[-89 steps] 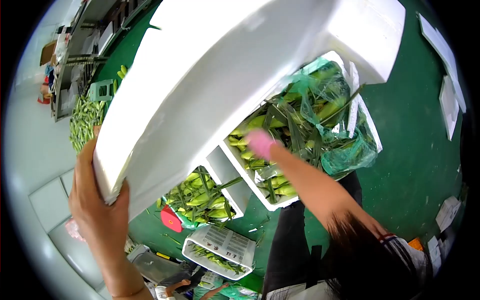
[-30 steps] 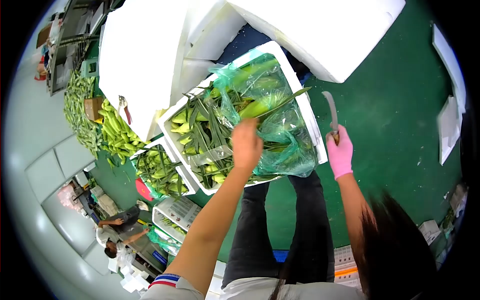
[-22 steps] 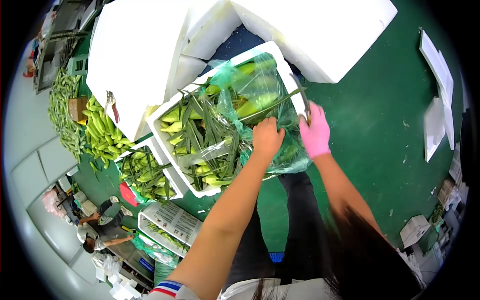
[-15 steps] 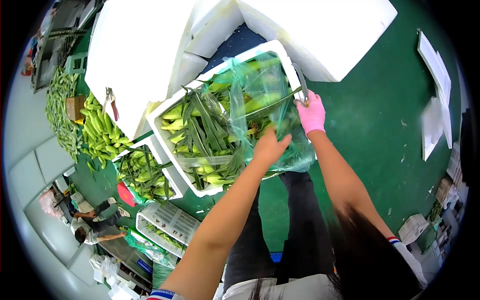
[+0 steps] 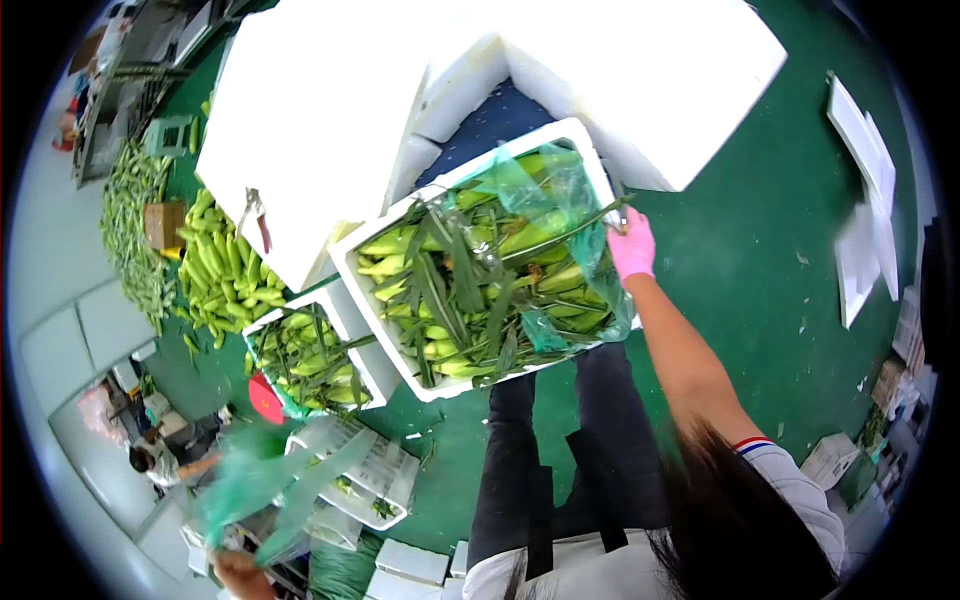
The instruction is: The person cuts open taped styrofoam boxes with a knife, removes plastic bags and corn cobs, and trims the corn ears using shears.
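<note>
My left hand (image 5: pixel 240 575) is at the lower left, closed on a torn piece of thin green plastic film (image 5: pixel 240 490) that hangs blurred above it. My right hand (image 5: pixel 632 250), in a pink glove, is beside the right corner of a white foam box (image 5: pixel 378 340). It grips a knife (image 5: pixel 624 220) whose handle end shows; most of the blade is hard to make out. Corn cobs in green husks (image 5: pixel 440 348) and long loose leaves (image 5: pixel 466 275) fill the box. More green film (image 5: pixel 545 190) lies over the cobs at its right end.
Large white foam boxes (image 5: pixel 640 80) stand behind, with red-handled pruning shears (image 5: pixel 257 220) on one. A smaller box of corn (image 5: pixel 380 372), a red stool (image 5: pixel 265 398) and a white crate (image 5: pixel 385 455) are left. Corn heaps (image 5: pixel 225 265) and a person (image 5: pixel 155 462) lie beyond.
My left hand has moved from over the corn to the lower left, pulling green film away. The cobs are more exposed. My right hand stays by the box corner with the knife.
</note>
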Tool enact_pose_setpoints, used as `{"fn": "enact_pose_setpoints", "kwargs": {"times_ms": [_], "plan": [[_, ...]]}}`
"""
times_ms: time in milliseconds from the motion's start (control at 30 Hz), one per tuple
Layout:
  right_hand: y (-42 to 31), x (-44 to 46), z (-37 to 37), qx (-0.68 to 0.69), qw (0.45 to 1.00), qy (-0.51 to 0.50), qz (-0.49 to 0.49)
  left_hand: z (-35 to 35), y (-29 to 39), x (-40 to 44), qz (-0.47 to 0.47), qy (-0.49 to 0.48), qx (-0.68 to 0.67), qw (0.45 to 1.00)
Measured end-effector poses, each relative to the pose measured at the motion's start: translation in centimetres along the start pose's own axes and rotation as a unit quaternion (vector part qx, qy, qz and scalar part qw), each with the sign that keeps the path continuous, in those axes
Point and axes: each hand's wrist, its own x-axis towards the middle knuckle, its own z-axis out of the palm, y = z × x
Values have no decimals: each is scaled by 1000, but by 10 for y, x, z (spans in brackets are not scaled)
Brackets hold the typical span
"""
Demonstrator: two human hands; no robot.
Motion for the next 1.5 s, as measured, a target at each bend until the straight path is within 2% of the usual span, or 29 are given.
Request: {"fn": "enact_pose_setpoints", "kwargs": {"times_ms": [33,100,133,167,200,233,300,400,467,500,567,633,700,800,833,867,900,933,967,1033,1133,1167,1233,1300,1333,1367,1400,1433,1500], "plan": [[9,3,6,-29,999,-1,-19,-5,30,-15,14,139,-96,986],[10,3,4,13,1000,-6,-27,-20,28,-36,43,24,-113,992],[14,5,5,57,998,-2,-33,18,3,-37,56,212,-147,964],[21,7,2,136,990,-43,-2,39,-34,-31,17,114,-78,990],[30,7,6,99,995,20,-3,70,-81,-17,-73,159,-29,984],[2,-4,-19,149,988,-9,45,102,-129,-4,-165,193,11,967],[30,-10,-20,220,973,60,42,220,-204,20,-225,48,116,966],[8,-49,-63,220,970,41,90,372,-260,47,-161,-160,258,939],[-8,-71,-73,198,980,26,-1,442,-281,40,-138,-182,9,973],[-21,-84,-81,154,987,-31,9,458,-296,37,-217,-195,-141,946],[-30,-104,-75,173,982,-72,2,461,-310,12,-351,-280,-431,783],[-64,-125,-82,340,924,-118,128,454,-309,-12,-448,-168,-342,809],[-65,-145,-73,377,893,-141,203,430,-319,-20,-479,-132,-172,850],[-77,-188,-70,236,901,-323,168,417,-315,-39,-441,-78,-155,881],[-86,-205,-70,248,860,-406,184,421,-314,-48,-443,-68,-190,873],[-92,-226,-61,243,856,-431,146,432,-308,-59,-426,-134,-239,862],[-119,-235,-67,245,836,-469,146,439,-314,-68,-454,-136,-260,841],[-127,-237,-70,233,834,-473,165,465,-259,-77,-512,-88,-175,836],[-133,-238,-71,220,833,-473,183,458,-281,-74,-466,-184,-189,844],[-118,-220,-67,156,891,-423,59,463,-292,-73,-400,-246,-358,807],[-141,-142,-104,154,920,-346,100,477,-231,-78,-384,-336,-330,794],[-135,-99,-114,221,933,-286,0,474,-230,-73,-358,-313,-299,827],[-130,-4,-145,209,964,-160,-31,460,-243,-45,-295,-273,-183,897],[-139,91,-178,192,975,-28,-111,420,-313,-4,-204,-138,-73,966],[-146,126,-193,183,980,-26,-70,391,-381,28,-161,-56,-24,985],[-154,155,-206,177,984,-23,-30,378,-373,43,-176,29,38,983],[-150,180,-210,142,988,-23,-59,340,-448,90,-89,47,238,966],[-142,198,-209,105,991,-24,-84,320,-514,119,71,154,301,938],[-122,213,-210,137,988,18,-66,318,-495,136,96,99,465,874]]}}
